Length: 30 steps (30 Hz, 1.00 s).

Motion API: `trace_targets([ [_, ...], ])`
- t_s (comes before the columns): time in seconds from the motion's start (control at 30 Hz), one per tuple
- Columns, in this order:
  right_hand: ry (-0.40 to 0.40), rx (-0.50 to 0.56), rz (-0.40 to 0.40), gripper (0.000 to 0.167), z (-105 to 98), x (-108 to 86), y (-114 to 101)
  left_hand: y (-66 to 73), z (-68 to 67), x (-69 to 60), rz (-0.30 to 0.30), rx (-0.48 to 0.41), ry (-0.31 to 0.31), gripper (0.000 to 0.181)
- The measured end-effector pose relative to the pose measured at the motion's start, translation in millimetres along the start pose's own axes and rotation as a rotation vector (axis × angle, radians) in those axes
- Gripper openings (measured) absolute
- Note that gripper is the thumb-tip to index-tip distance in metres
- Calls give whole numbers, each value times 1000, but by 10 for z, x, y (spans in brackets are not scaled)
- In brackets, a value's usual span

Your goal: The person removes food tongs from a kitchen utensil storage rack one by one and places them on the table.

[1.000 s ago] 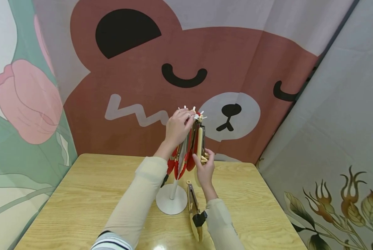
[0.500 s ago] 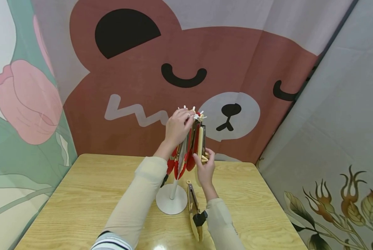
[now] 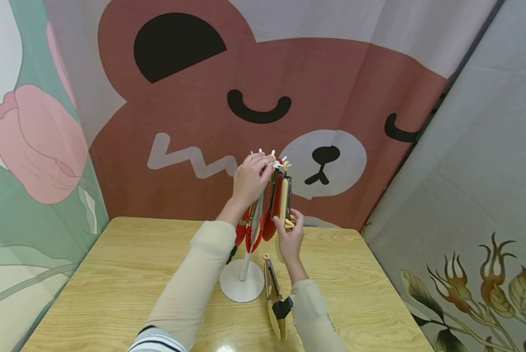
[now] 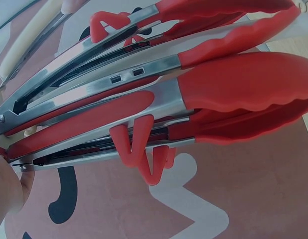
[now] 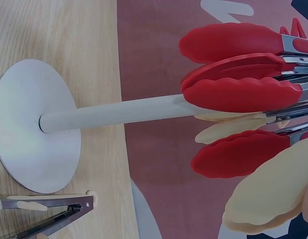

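Note:
A white rack (image 3: 245, 269) stands upright on the table, with several red tongs (image 4: 243, 79) and some cream ones hanging from its top hooks. My left hand (image 3: 250, 180) grips the rack's top among the white hooks; its fingertips are partly hidden. On the rack's right side, my right hand (image 3: 290, 239) holds the cream tongs (image 3: 284, 198) by their lower part, thumb on the near side. The upper end of these tongs is at a hook; whether the ring is over it I cannot tell. Their cream head (image 5: 271, 191) shows in the right wrist view.
A second pair of cream tongs (image 3: 273, 298) lies on the wooden table (image 3: 135, 278), just right of the rack's round base (image 5: 37, 149), with a black piece (image 3: 282, 308) around its middle. A curtain (image 3: 192, 122) with a bear print hangs behind the table.
The cream tongs and my right hand have shifted very slightly to the right. My left hand, the rack and the tongs on the table have stayed still.

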State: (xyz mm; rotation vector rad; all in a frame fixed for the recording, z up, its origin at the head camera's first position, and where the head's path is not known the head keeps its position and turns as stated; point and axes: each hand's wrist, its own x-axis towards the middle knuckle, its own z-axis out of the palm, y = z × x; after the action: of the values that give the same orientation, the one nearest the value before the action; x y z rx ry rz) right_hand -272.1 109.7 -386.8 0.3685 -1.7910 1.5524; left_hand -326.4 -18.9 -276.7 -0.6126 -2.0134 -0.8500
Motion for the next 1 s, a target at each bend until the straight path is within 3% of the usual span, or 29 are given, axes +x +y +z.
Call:
trace_targets([
  [0.5,21,8,-36,39,-10,12,3,-15,19,-5,7,-1,14,23],
  [1.0,44,28,-18,39,-51,13,26,-13,18,-2,20,-4,22,21],
])
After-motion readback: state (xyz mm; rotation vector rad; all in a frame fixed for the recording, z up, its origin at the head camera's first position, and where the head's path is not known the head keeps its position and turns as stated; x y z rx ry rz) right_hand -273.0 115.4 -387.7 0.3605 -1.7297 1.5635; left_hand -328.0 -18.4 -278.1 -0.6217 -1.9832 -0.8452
